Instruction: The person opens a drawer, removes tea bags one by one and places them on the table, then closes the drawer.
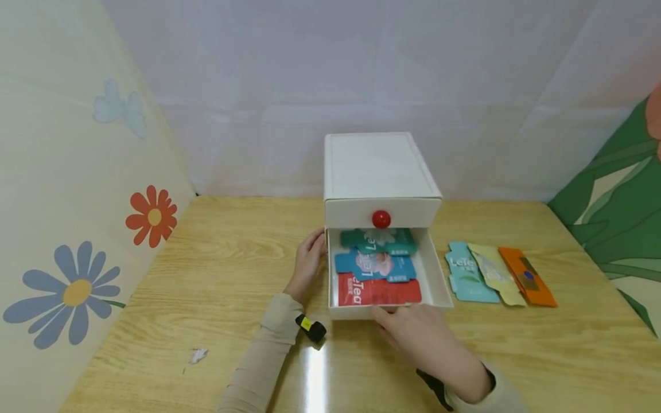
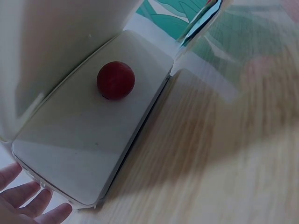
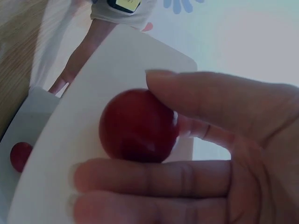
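Observation:
A white cabinet (image 1: 379, 166) has a drawer (image 1: 440, 272) pulled out below its top drawer front. Inside that drawer lie a green packet (image 1: 368, 241), a blue packet (image 1: 382, 265) and a red packet (image 1: 392, 292). My right hand (image 1: 420, 335) pinches this drawer's round red knob (image 3: 138, 127) between thumb and fingers. My left hand (image 1: 306, 263) rests against the cabinet's left side, its fingers extended at the edge of a closed lower drawer front (image 2: 79, 140), which bears its own red knob (image 2: 116, 80).
Right of the cabinet, a light-blue packet (image 1: 467, 278), a yellow packet (image 1: 497, 274) and an orange packet (image 1: 529, 278) lie side by side on the wooden table (image 1: 222, 275). A white scrap (image 1: 198, 355) lies at the front left. A pale curtain (image 1: 258, 97) hangs behind.

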### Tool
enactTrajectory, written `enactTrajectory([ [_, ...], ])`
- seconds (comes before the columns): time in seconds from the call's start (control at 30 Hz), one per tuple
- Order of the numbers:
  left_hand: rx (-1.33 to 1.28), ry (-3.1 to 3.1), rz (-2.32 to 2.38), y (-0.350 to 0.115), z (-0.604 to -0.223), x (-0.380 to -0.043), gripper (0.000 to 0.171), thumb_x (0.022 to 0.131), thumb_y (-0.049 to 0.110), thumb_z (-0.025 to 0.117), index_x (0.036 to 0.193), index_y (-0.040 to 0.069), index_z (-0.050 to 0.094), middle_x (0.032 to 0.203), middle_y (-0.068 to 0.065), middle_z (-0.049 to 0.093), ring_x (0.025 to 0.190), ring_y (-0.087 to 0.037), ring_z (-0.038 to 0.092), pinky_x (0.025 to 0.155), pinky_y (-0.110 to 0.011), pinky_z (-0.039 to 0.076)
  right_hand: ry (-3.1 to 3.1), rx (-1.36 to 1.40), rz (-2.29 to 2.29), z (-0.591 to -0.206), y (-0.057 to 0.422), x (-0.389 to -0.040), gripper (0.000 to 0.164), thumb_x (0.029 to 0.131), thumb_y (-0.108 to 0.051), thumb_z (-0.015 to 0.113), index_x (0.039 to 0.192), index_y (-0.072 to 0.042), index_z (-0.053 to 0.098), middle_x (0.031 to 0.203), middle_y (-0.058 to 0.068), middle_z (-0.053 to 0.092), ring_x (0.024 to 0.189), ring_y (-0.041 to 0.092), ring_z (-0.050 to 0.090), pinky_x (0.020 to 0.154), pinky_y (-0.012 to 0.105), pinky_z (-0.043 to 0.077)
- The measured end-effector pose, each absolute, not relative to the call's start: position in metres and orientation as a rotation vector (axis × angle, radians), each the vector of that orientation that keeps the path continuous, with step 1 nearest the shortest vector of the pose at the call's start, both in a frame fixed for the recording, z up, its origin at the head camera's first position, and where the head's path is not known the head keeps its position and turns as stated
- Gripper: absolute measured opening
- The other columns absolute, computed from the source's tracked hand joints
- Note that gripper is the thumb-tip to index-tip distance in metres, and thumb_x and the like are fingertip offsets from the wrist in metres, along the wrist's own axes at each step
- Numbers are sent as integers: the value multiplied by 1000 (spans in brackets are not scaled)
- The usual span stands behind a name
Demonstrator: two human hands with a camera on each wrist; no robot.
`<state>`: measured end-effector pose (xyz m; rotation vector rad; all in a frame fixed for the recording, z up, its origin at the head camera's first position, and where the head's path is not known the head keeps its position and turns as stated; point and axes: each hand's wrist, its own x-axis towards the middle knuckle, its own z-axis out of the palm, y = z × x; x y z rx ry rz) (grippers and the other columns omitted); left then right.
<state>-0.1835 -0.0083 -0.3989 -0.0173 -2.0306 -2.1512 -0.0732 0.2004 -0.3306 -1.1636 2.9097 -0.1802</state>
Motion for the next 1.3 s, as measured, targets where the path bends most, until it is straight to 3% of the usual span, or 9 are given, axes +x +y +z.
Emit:
enactTrajectory([
  [0.33, -29, -2028, -2145, -8, -400, -185, 32, 96, 5, 41, 120, -16, 48, 122, -28, 50, 106, -30, 54, 86, -34, 49, 2815, -1144, -242, -330, 201, -71, 18, 81, -22, 69, 94, -17, 58, 50, -9, 34, 44, 7, 33, 42, 19, 28],
  [0.6, 10, -1985, -2190, -11, -423, -199, 33, 96, 8, 43, 122, -12, 49, 123, -25, 51, 104, -26, 55, 86, -32, 49, 2743, -1109, -299, -328, 202, -69, 18, 82, -21, 68, 98, -17, 60, 51, -11, 36, 46, 6, 34, 44, 19, 30],
  [0.77, 0, -2003, -2161, -10, -417, -195, 34, 96, 7, 42, 121, -13, 49, 123, -26, 51, 104, -28, 55, 86, -33, 49, 2717, -1085, -303, -324, 205, -71, 25, 81, -28, 68, 102, -15, 64, 52, -12, 39, 47, 5, 36, 46, 20, 32],
  [0.9, -10, -2032, -2162, -9, -401, -185, 33, 96, 6, 41, 122, -14, 48, 124, -27, 49, 108, -32, 53, 88, -34, 48, 2706, -1188, -459, -317, 219, -76, 24, 84, -37, 63, 92, -15, 66, 52, -15, 35, 46, 0, 34, 44, 17, 30],
  [1.07, -19, -2018, -2163, -9, -403, -188, 33, 96, 6, 41, 121, -15, 48, 122, -28, 50, 105, -30, 55, 87, -33, 49, 2847, -1363, -688, -314, 237, -86, 12, 85, -27, 64, 90, -16, 66, 53, -20, 35, 46, -6, 31, 41, 13, 28],
  [1.17, -27, -2013, -2158, -10, -412, -193, 33, 96, 6, 41, 121, -14, 48, 122, -27, 51, 102, -27, 56, 86, -32, 49, 2994, -1376, -682, -314, 244, -95, 26, 88, -35, 59, 96, -13, 67, 55, -19, 40, 48, -4, 33, 41, 14, 30],
  [1.3, -38, -2021, -2138, -10, -419, -196, 34, 97, 7, 40, 123, -13, 47, 123, -26, 51, 103, -27, 56, 87, -33, 49, 3118, -1437, -695, -320, 249, -107, 43, 92, -44, 47, 100, -7, 67, 67, -7, 58, 53, 2, 46, 43, 16, 38],
])
